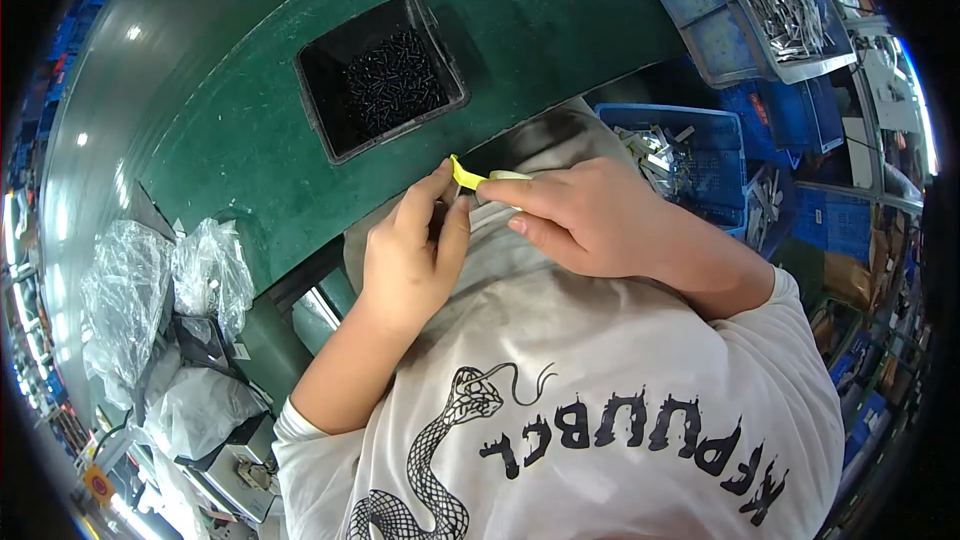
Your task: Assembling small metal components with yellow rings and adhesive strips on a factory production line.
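Observation:
A short length of bright yellow tape (466, 178) stretches between my two hands, near the front edge of the green table. My left hand (415, 245) pinches its far end between thumb and fingertips. The index finger of my right hand (590, 215) presses on the other end. Partly hidden behind that finger is a pale yellow roll (510, 176), held in my right hand with the thumb below. Whatever else may be between my left fingertips is too small to make out.
On the green table (540, 50) stands a black bin (320, 105) of small black cylindrical pieces. At right are a blue crate (715, 125) with metal parts and a higher blue bin (715, 40) of thin metal strips. Clear plastic bags (130, 290) lie at left.

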Available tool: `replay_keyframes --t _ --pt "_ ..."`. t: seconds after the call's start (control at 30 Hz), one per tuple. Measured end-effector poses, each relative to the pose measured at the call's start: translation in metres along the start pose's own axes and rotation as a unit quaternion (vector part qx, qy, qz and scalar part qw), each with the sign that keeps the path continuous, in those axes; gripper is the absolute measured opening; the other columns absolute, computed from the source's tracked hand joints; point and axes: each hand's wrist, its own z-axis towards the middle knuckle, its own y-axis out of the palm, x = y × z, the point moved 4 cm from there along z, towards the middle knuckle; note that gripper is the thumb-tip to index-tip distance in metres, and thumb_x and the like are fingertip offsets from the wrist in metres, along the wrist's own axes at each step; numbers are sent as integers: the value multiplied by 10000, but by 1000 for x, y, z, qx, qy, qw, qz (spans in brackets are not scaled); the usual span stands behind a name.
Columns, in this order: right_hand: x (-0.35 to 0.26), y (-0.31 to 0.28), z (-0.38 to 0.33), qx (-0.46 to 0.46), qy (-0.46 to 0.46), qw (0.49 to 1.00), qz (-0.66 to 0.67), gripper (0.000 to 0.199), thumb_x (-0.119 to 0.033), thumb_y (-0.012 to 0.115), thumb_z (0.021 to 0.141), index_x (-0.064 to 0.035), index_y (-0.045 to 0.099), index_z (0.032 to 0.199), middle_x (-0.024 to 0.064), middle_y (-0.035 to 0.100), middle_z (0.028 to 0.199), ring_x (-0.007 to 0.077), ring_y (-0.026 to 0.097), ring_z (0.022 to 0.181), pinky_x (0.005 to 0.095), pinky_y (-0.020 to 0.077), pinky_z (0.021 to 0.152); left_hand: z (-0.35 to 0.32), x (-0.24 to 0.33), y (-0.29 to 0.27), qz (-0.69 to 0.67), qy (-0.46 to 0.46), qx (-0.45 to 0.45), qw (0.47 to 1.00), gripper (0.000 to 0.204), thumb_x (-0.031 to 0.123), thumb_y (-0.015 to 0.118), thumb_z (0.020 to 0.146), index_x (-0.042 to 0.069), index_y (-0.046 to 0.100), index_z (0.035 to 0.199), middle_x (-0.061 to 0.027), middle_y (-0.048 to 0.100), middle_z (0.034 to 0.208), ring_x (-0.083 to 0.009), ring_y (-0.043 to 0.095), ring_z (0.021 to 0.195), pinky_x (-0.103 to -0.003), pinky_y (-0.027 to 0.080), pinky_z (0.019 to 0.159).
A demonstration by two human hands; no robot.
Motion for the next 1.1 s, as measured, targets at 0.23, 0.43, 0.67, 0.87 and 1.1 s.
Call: replay_keyframes --t 0.23,0.43,0.67,0.87,1.1 --pt "3 -1 -2 -8 22 999 -34 361 -138 647 905 -88 637 1262 111 692 823 298 653 635 383 497 569 0 0 4 -153 -123 -70 978 237 55 453 1036 -10 516 1255 -88 688 897 -124 626 685 -257 518 639" --pt "7 -2 -3 30 -4 998 -46 364 -129 662 884 -96 651 1246 106 720 882 285 664 644 365 514 575 2 -4 5 -317 -162 -97 930 240 77 389 1066 -9 492 1265 -41 631 954 -74 533 711 -217 465 617" --pt "4 -6 -8 47 -52 987 -141 397 -137 676 855 -135 663 1252 47 672 755 227 608 556 346 462 517 1 -7 8 -323 -210 -127 914 246 79 384 1067 -18 492 1266 -43 630 952 -70 530 719 -209 462 625" --pt "3 -2 -12 22 -47 974 -218 438 -149 688 832 -146 661 1270 -2 633 713 185 591 546 325 432 502 1 -8 9 -325 -231 -122 909 249 110 387 1072 -21 517 1240 -76 641 916 -95 541 703 -225 463 619" --pt "-6 -2 -14 12 -53 967 -247 438 -154 691 827 -119 664 1262 -5 616 692 169 572 524 316 428 492 0 -8 12 -312 -222 -125 915 254 92 401 1062 -24 538 1241 -24 614 911 -70 519 700 -211 455 620"
